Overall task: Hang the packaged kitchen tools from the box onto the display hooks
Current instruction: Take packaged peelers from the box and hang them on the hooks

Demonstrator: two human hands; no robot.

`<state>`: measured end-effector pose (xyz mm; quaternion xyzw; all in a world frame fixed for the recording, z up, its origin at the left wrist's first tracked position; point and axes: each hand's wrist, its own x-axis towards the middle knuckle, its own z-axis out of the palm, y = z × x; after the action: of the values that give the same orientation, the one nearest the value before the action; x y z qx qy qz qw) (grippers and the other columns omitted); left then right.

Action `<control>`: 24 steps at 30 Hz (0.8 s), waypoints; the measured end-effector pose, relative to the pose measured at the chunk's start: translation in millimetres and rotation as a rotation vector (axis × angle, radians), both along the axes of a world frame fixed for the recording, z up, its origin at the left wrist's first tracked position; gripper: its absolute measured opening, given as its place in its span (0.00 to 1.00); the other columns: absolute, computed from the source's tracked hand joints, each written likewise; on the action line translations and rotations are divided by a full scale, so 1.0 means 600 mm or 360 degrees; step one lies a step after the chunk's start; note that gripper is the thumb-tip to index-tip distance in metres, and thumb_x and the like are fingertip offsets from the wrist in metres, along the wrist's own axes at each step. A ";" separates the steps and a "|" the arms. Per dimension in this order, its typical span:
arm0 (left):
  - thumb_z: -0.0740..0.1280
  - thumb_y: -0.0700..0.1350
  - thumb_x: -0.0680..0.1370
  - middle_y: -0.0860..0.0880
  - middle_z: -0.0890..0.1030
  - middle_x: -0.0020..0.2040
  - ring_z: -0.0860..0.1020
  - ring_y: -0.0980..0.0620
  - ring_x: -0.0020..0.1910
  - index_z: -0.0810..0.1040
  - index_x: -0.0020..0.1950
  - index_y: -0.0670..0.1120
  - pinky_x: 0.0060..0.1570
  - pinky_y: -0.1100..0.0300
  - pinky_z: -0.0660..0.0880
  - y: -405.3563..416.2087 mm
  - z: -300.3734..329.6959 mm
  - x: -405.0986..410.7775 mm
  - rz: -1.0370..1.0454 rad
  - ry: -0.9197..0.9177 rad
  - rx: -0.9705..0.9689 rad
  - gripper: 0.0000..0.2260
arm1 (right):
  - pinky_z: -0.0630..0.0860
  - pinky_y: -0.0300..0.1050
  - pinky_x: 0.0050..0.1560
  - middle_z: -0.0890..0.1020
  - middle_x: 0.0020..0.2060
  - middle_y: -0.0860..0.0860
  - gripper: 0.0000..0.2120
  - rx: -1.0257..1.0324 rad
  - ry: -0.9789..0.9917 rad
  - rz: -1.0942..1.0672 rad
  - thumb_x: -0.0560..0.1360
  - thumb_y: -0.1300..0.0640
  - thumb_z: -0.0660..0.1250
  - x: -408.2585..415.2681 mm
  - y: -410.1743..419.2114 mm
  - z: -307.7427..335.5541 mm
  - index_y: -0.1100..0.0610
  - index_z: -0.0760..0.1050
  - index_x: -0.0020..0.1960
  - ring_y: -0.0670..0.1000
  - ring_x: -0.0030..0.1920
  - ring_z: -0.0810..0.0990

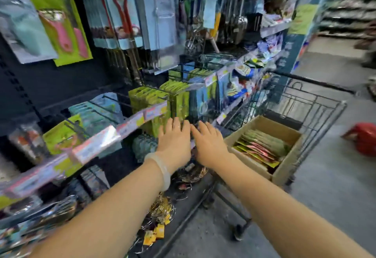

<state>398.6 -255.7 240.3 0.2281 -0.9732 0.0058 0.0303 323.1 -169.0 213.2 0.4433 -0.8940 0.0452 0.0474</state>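
No brand name or label text can be read; the price strips [140, 118] along the hook rails and the blue end panel [284, 58] with pale characters are too blurred to make out. The setting is a shop aisle with a grey floor [325, 176], a dark pegboard display [50, 82] at left and further shelving in the right background. A wire trolley [317, 103] stands beside the display and carries an open cardboard box [284, 168]. Inside the box lie the packaged kitchen tools [262, 147], flat packs with green card backing and pink items, stacked overlapping. Similar green packs [150, 99] hang on display hooks [116, 100] at mid-height; a green card with a pink peeler [61, 25] hangs at upper left. The left hand [175, 141], with a pale bangle [162, 168] at the wrist, and the right hand [209, 143] reach side by side toward the lower hooks, fingers extended and holding nothing visible. A red bag [364, 137] lies on the floor at right.
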 end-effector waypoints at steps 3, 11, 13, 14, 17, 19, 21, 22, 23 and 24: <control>0.63 0.47 0.78 0.42 0.48 0.78 0.47 0.43 0.77 0.46 0.78 0.47 0.74 0.46 0.49 0.066 -0.036 -0.076 -0.0097 -0.0119 0.0056 0.34 | 0.53 0.57 0.73 0.54 0.75 0.59 0.34 0.0046 -0.0033 -0.0119 0.77 0.54 0.64 -0.062 0.078 -0.043 0.55 0.49 0.77 0.61 0.75 0.52; 0.64 0.49 0.78 0.43 0.48 0.78 0.46 0.43 0.77 0.47 0.77 0.46 0.74 0.46 0.48 0.188 -0.114 -0.239 -0.0319 -0.0297 0.0229 0.34 | 0.56 0.54 0.71 0.57 0.73 0.58 0.33 0.0211 -0.0225 -0.0365 0.76 0.52 0.64 -0.209 0.234 -0.120 0.55 0.53 0.75 0.59 0.74 0.55; 0.65 0.50 0.78 0.43 0.47 0.78 0.46 0.43 0.77 0.46 0.78 0.47 0.74 0.45 0.49 0.200 -0.136 -0.266 -0.0345 -0.0367 0.0252 0.36 | 0.56 0.55 0.71 0.56 0.74 0.58 0.34 0.0253 -0.0290 -0.0405 0.75 0.54 0.64 -0.239 0.254 -0.141 0.55 0.51 0.76 0.59 0.74 0.54; 0.65 0.50 0.78 0.43 0.47 0.78 0.46 0.43 0.77 0.46 0.78 0.47 0.74 0.45 0.49 0.202 -0.148 -0.278 -0.0347 -0.0388 0.0261 0.36 | 0.56 0.55 0.71 0.56 0.74 0.58 0.35 0.0269 -0.0327 -0.0420 0.74 0.54 0.65 -0.253 0.260 -0.152 0.55 0.51 0.76 0.60 0.74 0.53; 0.65 0.50 0.78 0.42 0.48 0.78 0.46 0.42 0.77 0.46 0.77 0.47 0.74 0.45 0.50 0.202 -0.185 -0.316 -0.0354 -0.0436 0.0257 0.35 | 0.55 0.57 0.72 0.54 0.75 0.57 0.35 0.0293 -0.0433 -0.0478 0.74 0.56 0.66 -0.297 0.268 -0.189 0.53 0.52 0.75 0.61 0.75 0.52; 0.65 0.50 0.78 0.42 0.50 0.77 0.47 0.42 0.77 0.48 0.77 0.46 0.73 0.45 0.51 0.197 -0.209 -0.343 -0.0358 -0.0470 0.0277 0.34 | 0.54 0.57 0.73 0.54 0.75 0.57 0.35 0.0326 -0.0491 -0.0510 0.74 0.57 0.66 -0.327 0.266 -0.213 0.52 0.52 0.75 0.60 0.75 0.52; 0.66 0.49 0.77 0.41 0.52 0.77 0.49 0.42 0.76 0.51 0.76 0.46 0.73 0.45 0.51 0.190 -0.231 -0.374 -0.0351 -0.0491 0.0307 0.34 | 0.54 0.57 0.73 0.55 0.75 0.56 0.34 0.0347 -0.0536 -0.0548 0.75 0.58 0.66 -0.358 0.261 -0.236 0.52 0.52 0.75 0.60 0.75 0.52; 0.66 0.49 0.77 0.42 0.52 0.77 0.49 0.42 0.76 0.51 0.76 0.46 0.73 0.45 0.50 0.185 -0.242 -0.390 -0.0347 -0.0502 0.0319 0.34 | 0.54 0.56 0.73 0.56 0.75 0.56 0.33 0.0362 -0.0549 -0.0560 0.75 0.59 0.65 -0.375 0.257 -0.246 0.52 0.52 0.75 0.60 0.75 0.52; 0.66 0.49 0.77 0.42 0.53 0.77 0.49 0.43 0.76 0.51 0.76 0.46 0.73 0.46 0.50 0.179 -0.252 -0.406 -0.0343 -0.0517 0.0335 0.33 | 0.55 0.56 0.73 0.56 0.74 0.56 0.33 0.0387 -0.0569 -0.0567 0.75 0.59 0.65 -0.391 0.252 -0.256 0.53 0.53 0.75 0.60 0.75 0.53; 0.65 0.49 0.77 0.42 0.53 0.77 0.49 0.43 0.76 0.51 0.76 0.46 0.73 0.46 0.50 0.173 -0.260 -0.423 -0.0337 -0.0532 0.0356 0.33 | 0.56 0.56 0.72 0.56 0.74 0.56 0.33 0.0415 -0.0597 -0.0573 0.75 0.59 0.64 -0.407 0.246 -0.265 0.53 0.53 0.75 0.60 0.74 0.53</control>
<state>144.8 -151.7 84.1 0.1226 -0.9777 -0.0678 -0.1563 78.8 -21.2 54.1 0.2636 -0.9497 0.0020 -0.1689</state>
